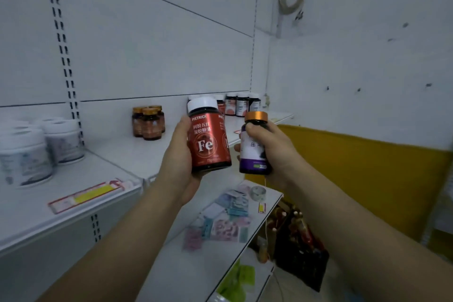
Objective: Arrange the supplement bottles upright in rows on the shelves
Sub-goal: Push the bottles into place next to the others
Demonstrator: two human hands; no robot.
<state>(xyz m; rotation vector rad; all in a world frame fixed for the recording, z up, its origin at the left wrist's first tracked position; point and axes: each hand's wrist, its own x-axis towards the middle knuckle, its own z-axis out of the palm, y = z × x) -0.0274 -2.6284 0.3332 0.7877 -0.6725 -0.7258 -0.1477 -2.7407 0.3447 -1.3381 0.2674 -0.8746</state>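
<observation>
Shelf (117, 154): amber bottles (148, 122) stood upright; 2 unplaced: left hand (176, 162) grip wrapped red bottle (208, 140), right hand (272, 144) grip wrapped purple bottle (253, 154).

Light: dim, cool, even; brightest on right wall (367, 56) | Shadows: faint, soft beneath brown bottles (148, 122) on shelf (117, 154) | Focus: red bottle (208, 140) label sharp, purple bottle (255, 157) softer; tubs (24, 154) and packets (220, 223) blurred | Edges: slotted rail (62, 51) bowed by wide lens

The one camera sits on the person's head, looks forward and a bit down, close to the left hand (180, 157) and the right hand (269, 147), with the shelf (117, 157) on the left and the wall (355, 56) far right.
</observation>
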